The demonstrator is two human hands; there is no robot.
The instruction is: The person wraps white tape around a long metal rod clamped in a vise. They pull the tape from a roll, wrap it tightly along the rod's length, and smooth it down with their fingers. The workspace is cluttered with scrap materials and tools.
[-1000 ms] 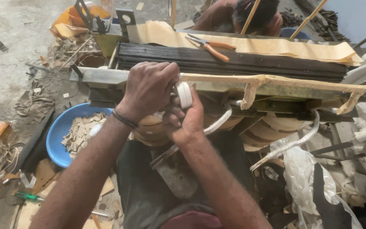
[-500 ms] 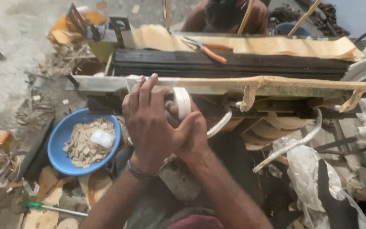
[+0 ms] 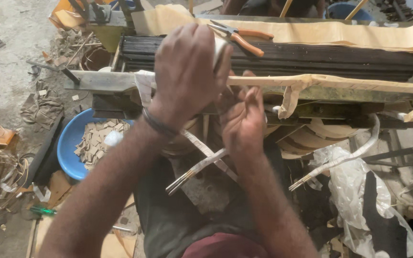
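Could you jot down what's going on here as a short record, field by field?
Left hand: raised over the bar, gripping a white tape roll
Right hand: just below, fingers on the tape-wrapped bar
Behind: orange-handled pliers on a dark bundle of strips
Lower left: blue bowl holding tan scraps
Lower right: clear plastic bag

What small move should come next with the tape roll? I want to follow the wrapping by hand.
Probably bring the white tape roll down over the near side of the wrapped bar. The left hand holds the roll raised above the bar, while the right hand is just below it, seemingly steadying the wrap; the bar to the right already carries tan wrapping.
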